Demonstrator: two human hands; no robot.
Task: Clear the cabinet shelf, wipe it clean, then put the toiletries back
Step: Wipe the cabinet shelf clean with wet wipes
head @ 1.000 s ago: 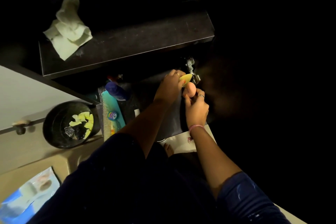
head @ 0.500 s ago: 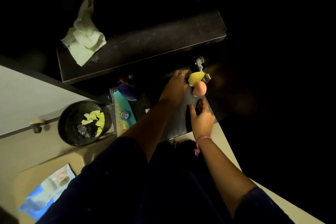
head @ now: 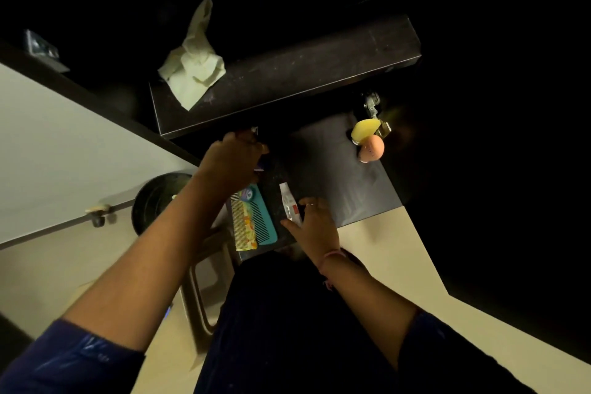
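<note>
Two dark cabinet shelves fill the view: the upper shelf (head: 303,73) carries a crumpled pale cloth (head: 193,73), while the lower shelf (head: 345,189) holds the toiletries. Left hand (head: 233,163) curls around something dark under the upper shelf's edge; what it grips I cannot tell. Right hand (head: 315,227), fingers spread, touches a white tube (head: 289,201) beside teal and yellow combs (head: 252,221). Yellow and peach makeup sponges (head: 367,137) sit together at the far right corner.

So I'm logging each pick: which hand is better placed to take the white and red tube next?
Right. The right hand is open with its fingertips at the white and red tube. The left hand is busy farther back, closed around something dark under the upper shelf, beyond the combs.
</note>
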